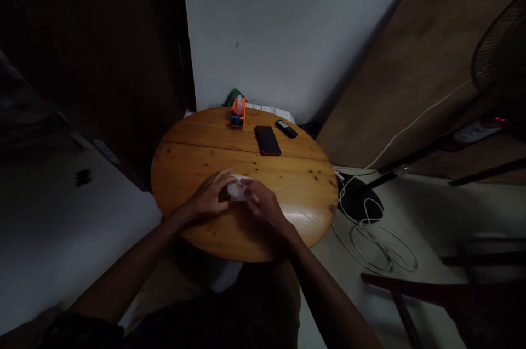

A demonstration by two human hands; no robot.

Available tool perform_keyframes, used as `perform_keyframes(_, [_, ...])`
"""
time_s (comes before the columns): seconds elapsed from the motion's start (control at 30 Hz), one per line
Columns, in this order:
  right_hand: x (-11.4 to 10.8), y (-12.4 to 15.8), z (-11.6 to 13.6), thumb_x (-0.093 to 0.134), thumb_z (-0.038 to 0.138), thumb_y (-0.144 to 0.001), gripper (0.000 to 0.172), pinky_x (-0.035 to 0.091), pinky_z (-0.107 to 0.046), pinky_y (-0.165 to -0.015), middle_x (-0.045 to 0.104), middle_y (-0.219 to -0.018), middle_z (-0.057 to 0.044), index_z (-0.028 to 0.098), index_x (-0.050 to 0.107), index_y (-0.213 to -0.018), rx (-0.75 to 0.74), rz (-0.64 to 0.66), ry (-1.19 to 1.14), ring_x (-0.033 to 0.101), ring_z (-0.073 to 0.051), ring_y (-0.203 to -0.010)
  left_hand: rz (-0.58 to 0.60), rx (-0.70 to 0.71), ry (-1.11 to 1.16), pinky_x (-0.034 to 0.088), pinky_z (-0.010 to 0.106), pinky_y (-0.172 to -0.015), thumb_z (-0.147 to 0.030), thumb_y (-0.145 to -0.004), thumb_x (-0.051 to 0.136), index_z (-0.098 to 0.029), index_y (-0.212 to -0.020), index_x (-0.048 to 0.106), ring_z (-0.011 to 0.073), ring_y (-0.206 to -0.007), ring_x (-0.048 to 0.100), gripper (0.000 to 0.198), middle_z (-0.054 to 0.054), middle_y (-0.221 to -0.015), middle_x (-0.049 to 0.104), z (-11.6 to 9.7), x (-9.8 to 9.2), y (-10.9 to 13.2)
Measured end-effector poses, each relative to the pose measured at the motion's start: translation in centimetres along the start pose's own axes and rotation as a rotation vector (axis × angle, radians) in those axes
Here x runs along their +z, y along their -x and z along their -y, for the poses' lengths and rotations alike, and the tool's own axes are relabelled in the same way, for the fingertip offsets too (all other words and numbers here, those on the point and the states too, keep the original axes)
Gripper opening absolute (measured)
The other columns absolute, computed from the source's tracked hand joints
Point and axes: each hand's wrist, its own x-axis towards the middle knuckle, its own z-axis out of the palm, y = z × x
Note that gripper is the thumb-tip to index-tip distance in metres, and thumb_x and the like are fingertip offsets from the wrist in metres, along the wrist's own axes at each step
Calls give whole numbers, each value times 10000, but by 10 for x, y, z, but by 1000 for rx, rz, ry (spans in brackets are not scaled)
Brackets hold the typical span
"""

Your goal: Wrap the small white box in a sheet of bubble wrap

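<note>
Over the near middle of a round wooden table [193, 168], my two hands meet at a small whitish, partly see-through thing [236, 190]. It looks like crumpled plastic or paper, but its kind is too dim to make out. My left hand [209, 195] curves round its left side, fingers over the far edge and thumb nearer me. From the right, the bent fingers of my right hand [263, 202] close on it and hide part of it. Beyond the hands lie a dark phone-like slab [267, 140] with a red edge and a small black keypad handset [286, 129].
An orange tape dispenser [238, 112] stands near the table's far edge, by the pale wall [287, 26]. On the right floor are a fan base [359, 198], a coiled white cable [378, 247] and a wooden chair [415, 286]. A power strip [476, 131] shows red lights.
</note>
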Motion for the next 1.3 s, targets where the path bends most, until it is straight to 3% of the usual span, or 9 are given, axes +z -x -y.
perform_keyframes(0.1, [4,4,-1,534,159,-885,273,511,-433,-1026,671,-1250,-122,227,636,-1129,-81,15,80,608,-240,-1215,-3,44,-20,352,464,-1192,-148,-776,644,-185,-1299,575,278,-1455,397,530,161,-1561,420,2,3,0])
perform_keyframes(0.23, [10,4,-3,472,116,-909,296,504,-433,-1030,660,-1252,-133,220,626,-1140,-109,-14,139,593,-234,-1213,-55,49,42,400,434,-1159,-53,-744,567,-194,-1237,603,240,-1351,518,515,121,-1428,576,4,13,-9])
perform_keyframes(0.37, [7,-4,-3,462,116,-897,263,493,-417,-1011,682,-1181,-119,218,634,-1067,-96,-34,86,613,-229,-1151,-117,-15,136,458,387,-1077,-92,-711,601,-192,-1181,637,232,-1222,593,482,90,-1273,664,3,16,-16])
perform_keyframes(0.5, [-7,-18,-3,542,202,-847,130,512,-334,-849,698,-993,-61,213,625,-947,99,-16,-150,646,-195,-937,-47,-197,253,519,299,-833,-260,-728,677,-164,-1069,691,200,-912,658,354,44,-998,726,-9,6,-20])
perform_keyframes(0.6, [-13,-32,-10,623,331,-777,142,436,-251,-616,609,-746,17,204,594,-836,310,38,-329,549,-140,-673,39,-313,258,478,272,-694,-352,-785,622,-137,-1007,711,176,-754,625,321,23,-849,705,-17,1,-24])
perform_keyframes(0.77, [-2,-51,-23,626,413,-720,229,356,-231,-535,500,-638,49,207,525,-719,466,-5,-471,445,-115,-586,-116,-346,222,477,280,-730,-344,-807,574,-143,-1005,710,187,-801,623,313,37,-877,706,-11,9,-32])
perform_keyframes(1.0, [9,-69,-26,620,379,-706,204,393,-234,-570,573,-687,29,196,613,-798,423,-83,-379,500,-130,-639,-256,-388,502,518,266,-739,-312,-816,562,-136,-1047,656,179,-831,662,305,39,-933,712,-5,24,-36])
perform_keyframes(1.17, [12,-78,-22,594,438,-751,249,367,-248,-560,504,-627,29,203,572,-670,410,-154,-386,454,-128,-602,-364,-418,456,514,251,-741,-267,-818,581,-156,-1023,647,161,-812,663,242,24,-893,713,-7,29,-40])
perform_keyframes(1.3, [10,-77,-18,588,439,-781,259,363,-252,-562,492,-632,27,204,572,-673,403,-148,-434,443,-131,-603,-381,-433,401,503,244,-729,-277,-835,591,-179,-1028,630,153,-801,654,220,11,-886,702,-8,32,-42])
